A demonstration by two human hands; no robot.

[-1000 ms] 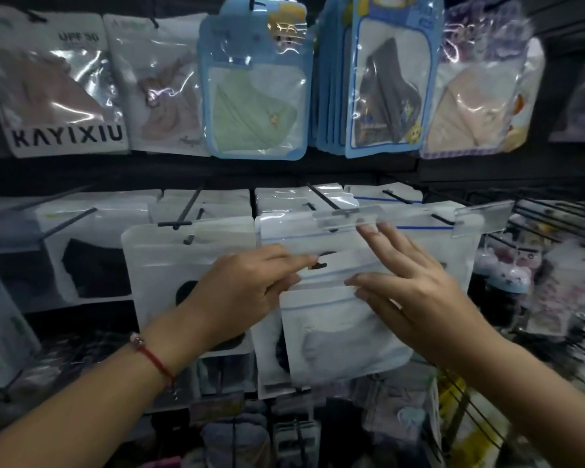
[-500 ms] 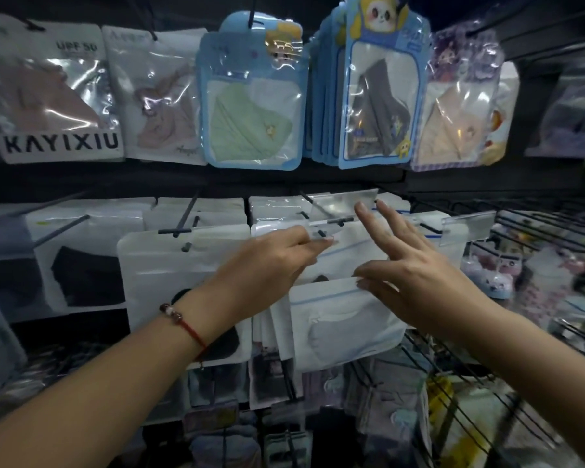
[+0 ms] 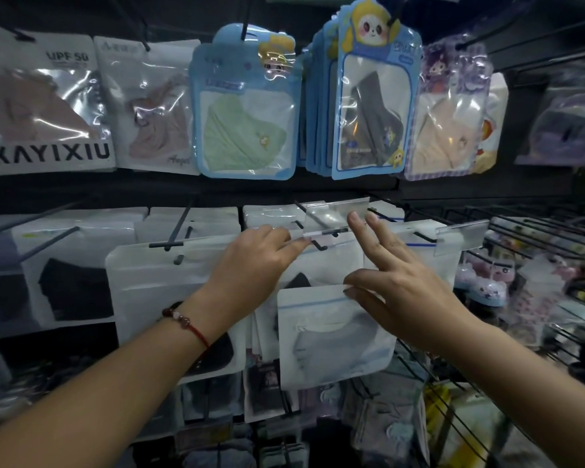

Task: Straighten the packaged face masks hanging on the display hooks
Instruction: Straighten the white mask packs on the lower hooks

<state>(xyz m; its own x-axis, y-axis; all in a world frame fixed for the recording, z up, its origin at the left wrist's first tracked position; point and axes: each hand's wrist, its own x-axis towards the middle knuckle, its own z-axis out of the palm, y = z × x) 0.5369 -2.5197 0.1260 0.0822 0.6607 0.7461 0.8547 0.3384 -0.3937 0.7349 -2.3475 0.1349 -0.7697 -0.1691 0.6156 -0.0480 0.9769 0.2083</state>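
Dark pegboard wall, centre frame: left hand (image 3: 250, 265) now pinches the frosted white mask pouch (image 3: 331, 261) at its black hook (image 3: 318, 246), higher than before. Right hand (image 3: 395, 282), fingers spread, has let go, so it's nearly rehung.

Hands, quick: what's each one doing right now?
Left hand: fingers reach to the hook tip over the white mask pack; a grip cannot be told.
Right hand: open, fingers spread, holding nothing.
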